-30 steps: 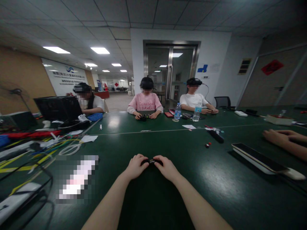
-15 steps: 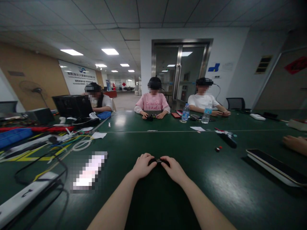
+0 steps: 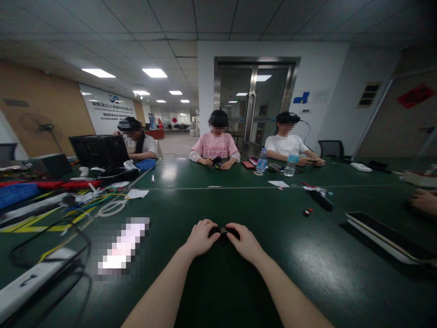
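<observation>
Broadly, most of the foreground is filled by the green worktop (image 3: pixel 170 205), along whose far side three people (image 3: pixel 214 146) in headsets are seated. Toward the left, a black case (image 3: pixel 99 152) is placed beyond tangled cables, and a white power strip (image 3: pixel 37 282) is laid nearer, at the edge of the view. On the right, a dark-topped slab (image 3: pixel 389 239) is set down, with part of another person's hand (image 3: pixel 423 200) seen beyond it. Near the middle, a small black object (image 3: pixel 223 231) is gripped at its left end by the left hand (image 3: pixel 202 237) and at its right end by the right hand (image 3: pixel 244 241), low over the worktop; its details are hidden by the fingers. Two bottles (image 3: pixel 291 164) are stood upright farther off, and a tiny red piece (image 3: pixel 310 211) is seen nearer, right of the hands.
</observation>
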Tool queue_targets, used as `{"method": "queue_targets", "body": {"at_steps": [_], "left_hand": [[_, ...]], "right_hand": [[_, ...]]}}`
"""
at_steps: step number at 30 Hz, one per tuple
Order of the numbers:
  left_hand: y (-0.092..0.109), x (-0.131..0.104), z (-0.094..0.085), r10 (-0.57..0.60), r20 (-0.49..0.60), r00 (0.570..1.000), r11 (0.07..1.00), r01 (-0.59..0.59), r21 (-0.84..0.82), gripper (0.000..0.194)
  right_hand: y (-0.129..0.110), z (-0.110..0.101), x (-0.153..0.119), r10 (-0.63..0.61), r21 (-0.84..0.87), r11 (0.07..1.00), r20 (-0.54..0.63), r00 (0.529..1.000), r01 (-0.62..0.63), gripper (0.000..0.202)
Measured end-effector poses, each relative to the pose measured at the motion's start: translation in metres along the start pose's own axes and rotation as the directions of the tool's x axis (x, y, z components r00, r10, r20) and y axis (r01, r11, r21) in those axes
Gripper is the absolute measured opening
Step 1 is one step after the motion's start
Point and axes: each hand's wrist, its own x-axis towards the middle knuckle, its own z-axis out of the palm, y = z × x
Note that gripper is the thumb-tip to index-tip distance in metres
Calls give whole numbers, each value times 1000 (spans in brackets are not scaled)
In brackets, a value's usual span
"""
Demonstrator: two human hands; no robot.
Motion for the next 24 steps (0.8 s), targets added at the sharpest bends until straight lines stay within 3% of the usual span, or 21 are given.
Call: {"method": "queue_targets", "body": {"at_steps": [10, 24], "left_hand": [[-1, 0, -3, 46, 1, 999, 998, -46, -33, 37], [-7, 2, 0, 69, -15, 997, 997, -70, -40, 40]], "right_hand": [[0, 0, 1, -83, 38, 996, -9, 997, 83, 35], [-9, -6, -2, -58, 41, 998, 33, 998, 57, 30]]}}
